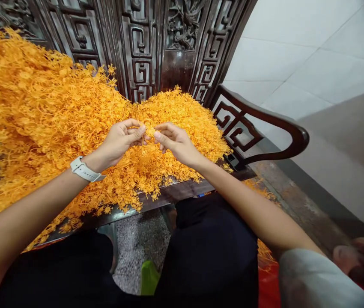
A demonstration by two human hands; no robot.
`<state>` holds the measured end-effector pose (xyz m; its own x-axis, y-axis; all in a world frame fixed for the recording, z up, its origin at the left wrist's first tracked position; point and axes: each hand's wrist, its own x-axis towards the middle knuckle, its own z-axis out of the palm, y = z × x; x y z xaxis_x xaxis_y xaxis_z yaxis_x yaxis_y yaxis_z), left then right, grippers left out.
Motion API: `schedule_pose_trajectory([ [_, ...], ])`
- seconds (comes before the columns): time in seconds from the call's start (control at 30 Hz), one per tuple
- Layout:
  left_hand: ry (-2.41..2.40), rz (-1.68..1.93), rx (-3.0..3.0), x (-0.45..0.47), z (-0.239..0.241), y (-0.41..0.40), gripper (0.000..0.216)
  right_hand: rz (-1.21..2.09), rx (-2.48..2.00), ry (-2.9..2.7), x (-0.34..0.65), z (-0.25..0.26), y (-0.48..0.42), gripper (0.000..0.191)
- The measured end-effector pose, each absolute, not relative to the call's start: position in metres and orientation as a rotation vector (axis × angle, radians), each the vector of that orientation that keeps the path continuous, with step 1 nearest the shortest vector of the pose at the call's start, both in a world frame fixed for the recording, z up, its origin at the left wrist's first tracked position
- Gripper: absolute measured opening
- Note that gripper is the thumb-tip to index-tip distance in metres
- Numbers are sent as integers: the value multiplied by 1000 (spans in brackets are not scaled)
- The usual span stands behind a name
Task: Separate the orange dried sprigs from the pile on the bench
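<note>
A small orange plastic-looking flower piece (150,129) is pinched between my two hands at the middle of the view. My left hand (124,139), below a pale watch strap (85,169) on the wrist, grips it between thumb and forefinger. From the other side, the thumb and fingertips of my right hand (176,143) close on the same piece. Its fine details are too small to make out. Right behind and below both hands lie heaps of similar orange flower pieces with thin stems (69,107), the bigger heap on the left and a lower one (198,128) on the right.
The heaps rest on a dark carved wooden bench (185,188) with a latticed back (178,68) and a curved armrest (284,124) at right. More orange pieces (265,252) lie lower right, by something red (268,284). A green object (149,276) stands between my legs. Part of another person (358,261) shows lower right.
</note>
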<state>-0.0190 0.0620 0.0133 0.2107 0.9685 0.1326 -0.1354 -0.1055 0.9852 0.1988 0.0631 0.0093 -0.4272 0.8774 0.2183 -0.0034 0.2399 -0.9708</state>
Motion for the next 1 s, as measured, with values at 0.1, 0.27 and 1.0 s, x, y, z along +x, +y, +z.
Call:
schedule_pose_trajectory([
  [0.1, 889, 1198, 1402, -9, 12, 57, 36, 1238, -798, -1752, 196, 8, 63, 43],
  [0.27, 1051, 1304, 1388, -9, 13, 69, 19, 891, -493, -2232, 194, 29, 27, 18],
  [1.0, 789, 1167, 1154, 4, 26, 53, 28, 1333, -860, -1617, 195, 14, 47, 30],
])
